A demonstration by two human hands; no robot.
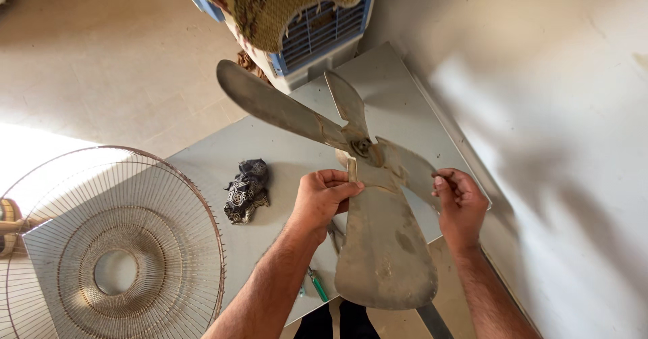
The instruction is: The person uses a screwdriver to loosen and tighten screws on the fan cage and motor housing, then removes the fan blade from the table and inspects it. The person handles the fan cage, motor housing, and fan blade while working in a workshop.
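- Metal fan blade assembly [378,244], dusty, four blades, is held up in the air above a grey panel [283,157] that lies flat on the floor.
- Left hand [322,197] is closed on the blade near the hub [362,147], thumb on top and fingers curled under the inner edge.
- Right hand [460,204] pinches the edge of the right-pointing blade, fingers bent around it.
- Blade is already off any motor and shaft: none is attached at the hub. Grime covers the near blade, so by the look of it no cleaning is done.
- Wire fan guard [115,258], round and rusty, lies separate at lower left, partly on the panel; the fan stands dismantled.
- Crumpled dark cloth [246,189] rests on the panel, apart from both hands, untouched.
- Green-handled screwdriver [317,285] lies on the panel under the left forearm, not in hand.
- Blue-and-white air cooler [317,32] with a patterned cover stands behind the panel by the wall.
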